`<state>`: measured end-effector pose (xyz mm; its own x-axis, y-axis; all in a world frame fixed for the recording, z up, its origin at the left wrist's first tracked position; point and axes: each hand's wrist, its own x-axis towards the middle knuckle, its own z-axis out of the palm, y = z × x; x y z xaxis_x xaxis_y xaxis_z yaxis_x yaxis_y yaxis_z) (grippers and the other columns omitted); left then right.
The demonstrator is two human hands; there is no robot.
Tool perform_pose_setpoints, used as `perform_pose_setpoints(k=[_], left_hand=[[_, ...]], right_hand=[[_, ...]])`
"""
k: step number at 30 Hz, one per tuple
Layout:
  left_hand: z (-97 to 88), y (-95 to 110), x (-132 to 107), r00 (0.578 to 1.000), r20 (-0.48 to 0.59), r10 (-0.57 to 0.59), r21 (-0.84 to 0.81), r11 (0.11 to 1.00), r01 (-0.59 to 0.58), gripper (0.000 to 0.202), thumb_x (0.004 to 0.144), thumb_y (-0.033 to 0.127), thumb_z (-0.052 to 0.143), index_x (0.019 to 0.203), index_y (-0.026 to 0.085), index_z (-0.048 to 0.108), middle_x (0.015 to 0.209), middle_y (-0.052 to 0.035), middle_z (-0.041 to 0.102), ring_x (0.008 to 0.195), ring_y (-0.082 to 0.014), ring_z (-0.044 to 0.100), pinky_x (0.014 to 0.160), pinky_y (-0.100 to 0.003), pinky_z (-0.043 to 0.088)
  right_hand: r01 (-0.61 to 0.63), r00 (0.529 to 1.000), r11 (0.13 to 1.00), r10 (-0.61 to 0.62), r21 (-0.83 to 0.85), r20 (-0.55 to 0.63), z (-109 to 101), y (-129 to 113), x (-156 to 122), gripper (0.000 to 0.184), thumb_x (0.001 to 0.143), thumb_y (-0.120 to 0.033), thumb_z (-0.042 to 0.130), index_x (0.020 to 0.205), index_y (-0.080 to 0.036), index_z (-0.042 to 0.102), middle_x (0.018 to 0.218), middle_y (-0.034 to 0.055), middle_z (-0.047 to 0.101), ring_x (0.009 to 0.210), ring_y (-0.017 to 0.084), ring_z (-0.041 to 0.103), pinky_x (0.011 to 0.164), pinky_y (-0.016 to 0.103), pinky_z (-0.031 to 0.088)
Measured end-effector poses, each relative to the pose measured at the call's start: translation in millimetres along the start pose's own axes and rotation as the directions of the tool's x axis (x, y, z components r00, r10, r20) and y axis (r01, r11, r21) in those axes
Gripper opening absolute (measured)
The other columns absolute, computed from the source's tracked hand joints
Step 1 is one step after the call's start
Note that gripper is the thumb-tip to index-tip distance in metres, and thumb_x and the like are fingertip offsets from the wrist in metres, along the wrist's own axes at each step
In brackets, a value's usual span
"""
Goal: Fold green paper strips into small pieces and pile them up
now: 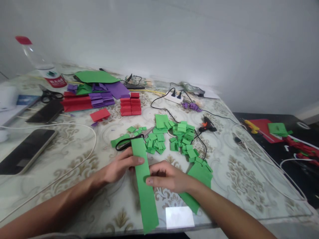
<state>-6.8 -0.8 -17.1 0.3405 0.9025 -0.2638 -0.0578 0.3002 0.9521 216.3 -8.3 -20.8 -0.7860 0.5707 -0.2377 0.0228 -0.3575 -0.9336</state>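
Note:
A long green paper strip runs from the table's front edge up past both hands. My left hand pinches its left side, thumb on top and fingers behind. From the right, my right hand grips the strip's other edge lower down, its fingers partly hidden. Just beyond the strip lie black-handled scissors, their blades pointing away to the right. Small folded green paper pieces are scattered in piles behind the hands. A larger green paper sheet lies partly beneath my right forearm.
A glue gun and a power strip with black cords lie at the back right. Red folded papers and purple papers sit behind. A phone, a white cable and a bottle are on the left.

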Motion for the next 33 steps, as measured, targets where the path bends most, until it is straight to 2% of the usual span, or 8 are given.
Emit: perform_pose_setpoints(k=[4, 6, 10, 15, 21, 26, 29, 33], left_hand=[[-3.1, 0.0, 2.2, 0.994, 0.096, 0.057, 0.004, 0.998, -0.057, 0.026, 0.063, 0.041, 0.061, 0.051, 0.018, 0.058, 0.052, -0.0014, 0.052, 0.053, -0.0151, 0.045, 0.055, -0.031, 0.038], [-3.5, 3.7, 5.2, 0.990, 0.115, 0.085, 0.010, 0.996, -0.086, 0.021, 0.058, 0.037, 0.056, 0.050, 0.018, 0.060, 0.050, -0.0027, 0.051, 0.051, -0.0152, 0.043, 0.054, -0.031, 0.036], [-1.6, 10.8, 9.8, 0.991, 0.078, 0.111, 0.047, 0.992, -0.114, 0.018, 0.058, 0.029, 0.049, 0.052, 0.018, 0.062, 0.050, -0.0033, 0.054, 0.050, -0.0155, 0.044, 0.050, -0.030, 0.035], [0.6, 13.6, 11.9, 0.990, 0.050, 0.134, 0.147, 0.979, -0.140, 0.015, 0.061, 0.019, 0.049, 0.050, 0.019, 0.058, 0.048, -0.0013, 0.054, 0.051, -0.0149, 0.047, 0.052, -0.027, 0.033], [-3.1, 10.1, 12.6, 0.982, 0.023, 0.190, 0.206, 0.960, -0.191, 0.012, 0.056, 0.026, 0.041, 0.045, 0.023, 0.036, 0.044, 0.0039, 0.031, 0.048, -0.0114, 0.025, 0.050, -0.029, 0.019], [-4.4, 12.9, 11.5, 0.978, 0.028, 0.205, 0.228, 0.952, -0.206, 0.011, 0.054, 0.027, 0.039, 0.046, 0.024, 0.033, 0.045, 0.0040, 0.028, 0.048, -0.0113, 0.023, 0.050, -0.030, 0.018], [-4.4, 15.5, 12.2, 0.978, 0.024, 0.207, 0.227, 0.952, -0.207, 0.013, 0.057, 0.025, 0.042, 0.046, 0.023, 0.037, 0.046, 0.0037, 0.033, 0.049, -0.0115, 0.027, 0.050, -0.029, 0.021], [-4.1, 16.8, 12.8, 0.983, 0.049, 0.175, 0.229, 0.956, -0.181, 0.016, 0.067, 0.025, 0.051, 0.056, 0.018, 0.061, 0.052, -0.0006, 0.055, 0.051, -0.0138, 0.045, 0.051, -0.027, 0.034]], right_hand=[[0.020, 1.000, 1.000, -0.020, -0.005, -0.022, 0.8, 1.2, 1.1, 0.038, 0.087, -0.050, 0.081, 0.084, -0.013, 0.075, 0.073, -0.0008, 0.063, 0.065, 0.010, 0.051, 0.062, 0.025, 0.038], [0.012, 0.999, 1.000, -0.012, 0.005, -0.034, 0.7, 1.2, 1.4, 0.038, 0.086, -0.050, 0.082, 0.083, -0.013, 0.075, 0.071, -0.0014, 0.061, 0.064, 0.010, 0.049, 0.060, 0.025, 0.036], [0.025, 0.993, 1.000, -0.024, 0.013, -0.116, -0.6, 0.5, 2.0, 0.041, 0.084, -0.052, 0.083, 0.077, -0.013, 0.073, 0.067, -0.0025, 0.057, 0.061, 0.010, 0.046, 0.059, 0.026, 0.032], [0.054, 0.973, 0.998, -0.042, 0.043, -0.226, -3.9, 3.2, 3.4, 0.043, 0.081, -0.055, 0.085, 0.073, -0.014, 0.073, 0.066, -0.0007, 0.058, 0.063, 0.012, 0.050, 0.060, 0.027, 0.034], [0.082, 0.962, 0.994, -0.059, 0.077, -0.265, -4.4, 5.5, 3.9, 0.041, 0.081, -0.052, 0.086, 0.072, -0.014, 0.074, 0.064, -0.0010, 0.058, 0.061, 0.011, 0.048, 0.059, 0.026, 0.034], [0.069, 0.958, 0.994, -0.041, 0.089, -0.285, -3.3, 6.8, 4.6, 0.042, 0.079, -0.053, 0.087, 0.073, -0.013, 0.074, 0.066, 0.0003, 0.061, 0.063, 0.013, 0.052, 0.061, 0.027, 0.036], [0.066, 0.955, 0.994, -0.037, 0.089, -0.295, -3.6, 7.7, 5.3, 0.042, 0.079, -0.053, 0.087, 0.072, -0.013, 0.074, 0.066, 0.0004, 0.062, 0.062, 0.012, 0.052, 0.060, 0.026, 0.035], [0.074, 0.949, 0.993, -0.041, 0.092, -0.312, -4.8, 8.7, 5.8, 0.040, 0.080, -0.052, 0.086, 0.073, -0.014, 0.075, 0.066, 0.0005, 0.063, 0.064, 0.014, 0.055, 0.063, 0.028, 0.040]])
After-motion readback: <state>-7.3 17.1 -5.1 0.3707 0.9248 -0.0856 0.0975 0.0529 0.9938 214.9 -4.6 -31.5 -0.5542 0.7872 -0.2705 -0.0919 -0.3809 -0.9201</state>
